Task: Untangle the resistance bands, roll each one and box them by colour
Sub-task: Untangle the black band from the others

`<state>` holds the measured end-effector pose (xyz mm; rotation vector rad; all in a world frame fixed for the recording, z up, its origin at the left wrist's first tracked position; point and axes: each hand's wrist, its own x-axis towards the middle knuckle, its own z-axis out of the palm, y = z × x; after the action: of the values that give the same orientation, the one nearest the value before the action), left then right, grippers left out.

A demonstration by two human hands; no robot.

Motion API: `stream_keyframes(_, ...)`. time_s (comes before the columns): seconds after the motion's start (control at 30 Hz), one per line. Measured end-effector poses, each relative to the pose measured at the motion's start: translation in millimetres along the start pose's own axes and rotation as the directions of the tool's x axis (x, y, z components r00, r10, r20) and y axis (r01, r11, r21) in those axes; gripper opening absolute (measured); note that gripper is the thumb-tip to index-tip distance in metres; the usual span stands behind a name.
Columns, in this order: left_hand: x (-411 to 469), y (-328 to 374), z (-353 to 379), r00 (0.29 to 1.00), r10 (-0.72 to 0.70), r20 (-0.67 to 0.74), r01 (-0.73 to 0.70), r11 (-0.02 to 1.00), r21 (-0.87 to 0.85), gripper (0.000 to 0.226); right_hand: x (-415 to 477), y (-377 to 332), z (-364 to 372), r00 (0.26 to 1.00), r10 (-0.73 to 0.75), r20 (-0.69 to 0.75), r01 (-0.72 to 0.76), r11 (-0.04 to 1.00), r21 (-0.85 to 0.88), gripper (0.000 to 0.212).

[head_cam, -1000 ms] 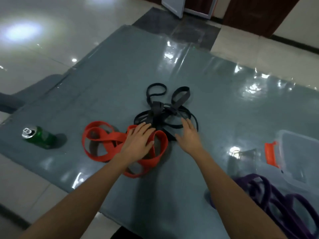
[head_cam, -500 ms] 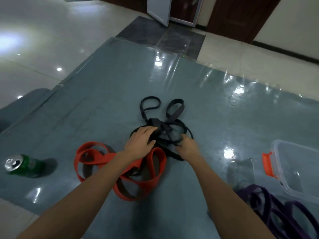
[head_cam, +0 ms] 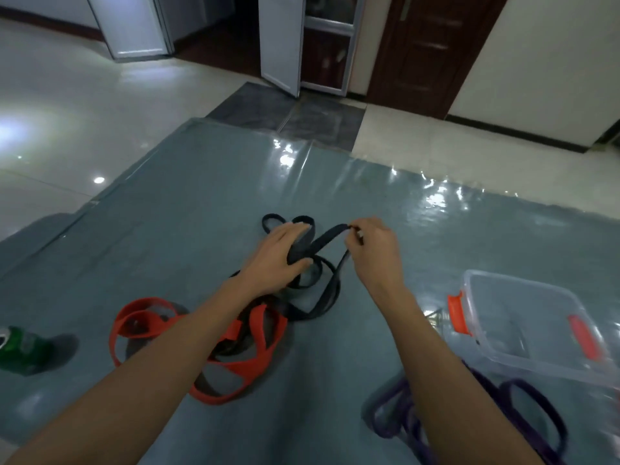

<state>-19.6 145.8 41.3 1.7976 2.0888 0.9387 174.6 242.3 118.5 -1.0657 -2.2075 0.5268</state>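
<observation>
Resistance bands lie in three heaps on the grey mat, and we are at the first step, untangling, with the black band in hand. Our left hand grips the knotted middle of the black band, fingers and thumb curled round it, just above the mat. Our right hand pinches one loop of the same band between thumb and fingertips and holds it lifted, so a short stretch of strap runs taut between the two hands. The rest of the black band trails on the mat towards the red band, and the two seem to overlap there.

The purple band sits heaped near our right forearm, beside the clear box, which holds no band yet. Nothing is rolled.

Next, we judge, the pinched loop must be drawn out through the knot while the left hand steadies it, without dragging the red band along.
</observation>
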Motion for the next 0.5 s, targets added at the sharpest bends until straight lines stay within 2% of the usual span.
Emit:
stream_keyframes(0.13, 22, 56, 3, 0.998, -0.009, 0.057, 0.017, 0.990, -0.138, 0.090, 10, -7, -48, 0.980, -0.082, -0.184, 0.093, 0.994, 0.053, 0.013)
stream_keyframes(0.23, 26, 91, 17, 0.995, -0.043, 0.087, 0.070, 0.936, -0.345, 0.105, 16, -12, -83, 0.947, -0.112, -0.300, 0.143, 0.986, 0.084, 0.012)
stream_keyframes(0.3, 27, 109, 28, 0.996, -0.064, 0.065, 0.084, 0.913, -0.399, 0.106, 17, -16, -102, 0.915, -0.170, -0.367, 0.209, 0.975, 0.069, 0.011)
stream_keyframes(0.4, 25, 124, 52, 0.999, -0.034, 0.012, 0.036, 0.921, -0.388, 0.076, 15, -18, -129, 0.872, -0.209, -0.442, 0.263, 0.962, 0.065, 0.012)
stream_keyframes(0.5, 14, 120, 75, 0.994, -0.100, -0.044, 0.076, 0.923, -0.377, 0.033, 16, -5, -160, 0.822, -0.134, -0.554, 0.243, 0.962, 0.126, 0.013)
